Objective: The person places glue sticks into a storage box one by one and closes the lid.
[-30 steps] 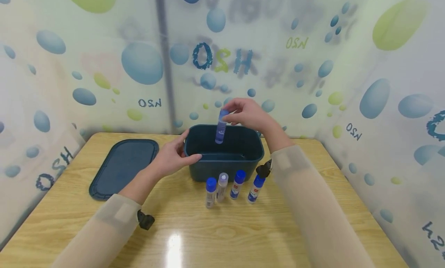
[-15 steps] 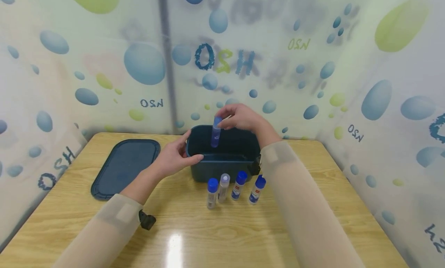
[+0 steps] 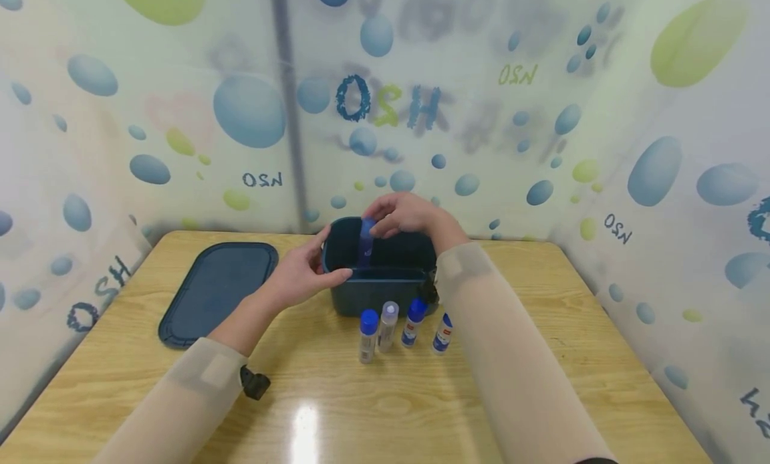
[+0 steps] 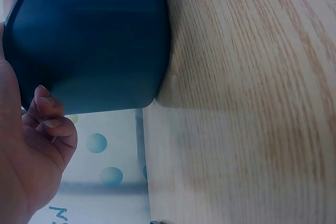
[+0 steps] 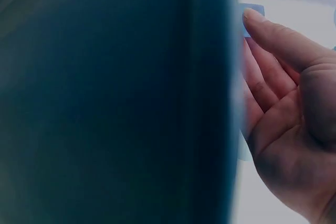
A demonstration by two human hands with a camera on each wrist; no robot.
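My left hand (image 3: 301,273) grips the left end of a dark blue-green plastic bin (image 3: 379,297), thumb along the front rim. In the left wrist view, fingers of the left hand (image 4: 31,150) curl against the bin's outer wall (image 4: 94,40). My right hand (image 3: 400,215) pinches the top of a translucent blue glue stick (image 3: 366,243), which hangs upright inside the bin, toward its left end. The right wrist view has the bin's wall (image 5: 115,98) covering most of that glue stick; only its blue top (image 5: 256,10) shows by the thumb of the right hand (image 5: 283,93).
In front of the bin stand several glue sticks: a blue-capped one (image 3: 367,337), one with a clear cap (image 3: 388,327) and two with blue caps (image 3: 412,323) (image 3: 442,333), the last partly behind the right sleeve. A dark lid (image 3: 219,293) lies left on the wooden table (image 3: 337,410).
My right hand has moved down and left, lowering the glue stick into the bin. The left hand keeps its grip on the bin.
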